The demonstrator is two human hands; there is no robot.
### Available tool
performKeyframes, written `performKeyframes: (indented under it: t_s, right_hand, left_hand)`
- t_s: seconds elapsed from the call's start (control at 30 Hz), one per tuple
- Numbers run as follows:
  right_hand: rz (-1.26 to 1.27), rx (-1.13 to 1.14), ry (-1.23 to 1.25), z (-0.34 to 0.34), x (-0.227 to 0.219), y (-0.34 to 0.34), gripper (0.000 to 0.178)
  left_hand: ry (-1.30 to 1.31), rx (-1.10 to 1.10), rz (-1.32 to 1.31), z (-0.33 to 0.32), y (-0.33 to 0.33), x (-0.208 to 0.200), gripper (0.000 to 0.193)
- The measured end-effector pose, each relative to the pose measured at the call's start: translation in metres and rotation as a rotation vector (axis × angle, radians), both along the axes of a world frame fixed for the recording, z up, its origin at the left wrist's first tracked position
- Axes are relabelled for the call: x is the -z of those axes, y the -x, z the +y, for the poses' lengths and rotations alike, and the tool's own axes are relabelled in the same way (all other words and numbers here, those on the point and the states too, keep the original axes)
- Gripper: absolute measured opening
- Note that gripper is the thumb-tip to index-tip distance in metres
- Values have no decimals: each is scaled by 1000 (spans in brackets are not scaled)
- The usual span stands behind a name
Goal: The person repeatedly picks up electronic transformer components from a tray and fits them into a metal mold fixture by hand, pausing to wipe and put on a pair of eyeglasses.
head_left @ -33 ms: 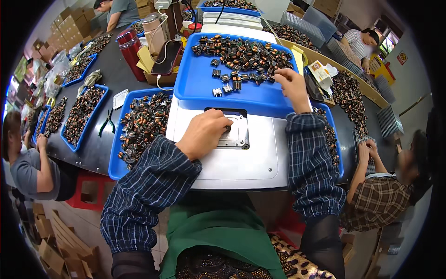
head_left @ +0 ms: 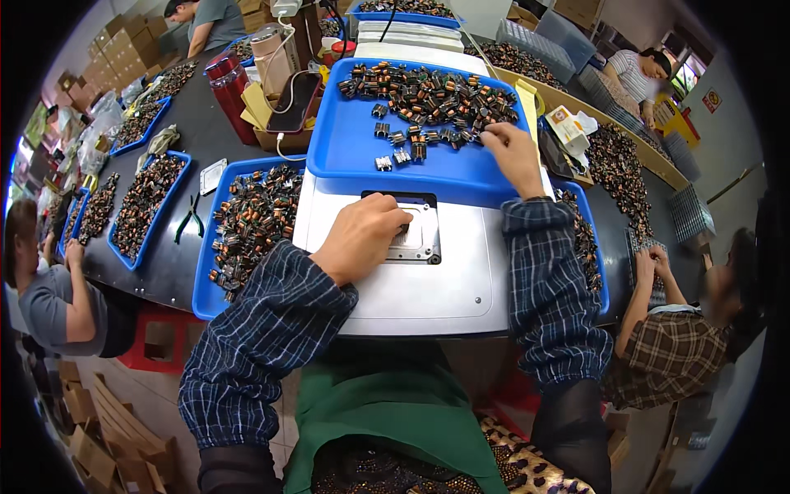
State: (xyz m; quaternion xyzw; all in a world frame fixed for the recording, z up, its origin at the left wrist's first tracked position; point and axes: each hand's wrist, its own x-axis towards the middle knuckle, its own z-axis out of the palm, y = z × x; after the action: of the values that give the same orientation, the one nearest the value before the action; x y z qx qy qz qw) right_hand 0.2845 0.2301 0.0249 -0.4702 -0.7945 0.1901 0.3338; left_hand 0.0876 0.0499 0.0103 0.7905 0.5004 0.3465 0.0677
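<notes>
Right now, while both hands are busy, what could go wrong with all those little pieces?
The right hand is at the edge of the pile of little pieces, so it might knock some loose across the blue tray.

The left hand seems to pinch a small dark piece over the metal plate; it could slip or end up crooked.

No wording can be read. A small sign [head_left: 712, 100] with a red ring is on the grey wall [head_left: 729, 136] at right; a white box [head_left: 568, 132] bears blurred markings.
</notes>
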Motion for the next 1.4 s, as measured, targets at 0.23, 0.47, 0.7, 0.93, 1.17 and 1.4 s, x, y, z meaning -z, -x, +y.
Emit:
performKeyframes:
  t_s: [0.23,0.47,0.7,0.93,1.17,1.4]
  right_hand:
    - [-222,-20,-348,8,18,7,24]
    - [451,-440,519,-38,-6,16,16]
    - [501,-628,813,-85,-13,44,19]
    - [335,-546,696,-98,-8,46,12]
    - [123,-662,461,-94,-1,43,15]
    - [-61,-743,-122,-110,1,54,14]
  left_hand:
    - [-13,-40,145,0,-1,-2,14]
    - [-91,-274,-372,-12,31,-4,23]
    - [-250,-595,-95,-15,77,-3,15]
    - [45,-477,134,57,28,-4,25]
    - [260,-319,-278,70,29,-6,14]
    - [-219,-302,-522,56,28,7,16]
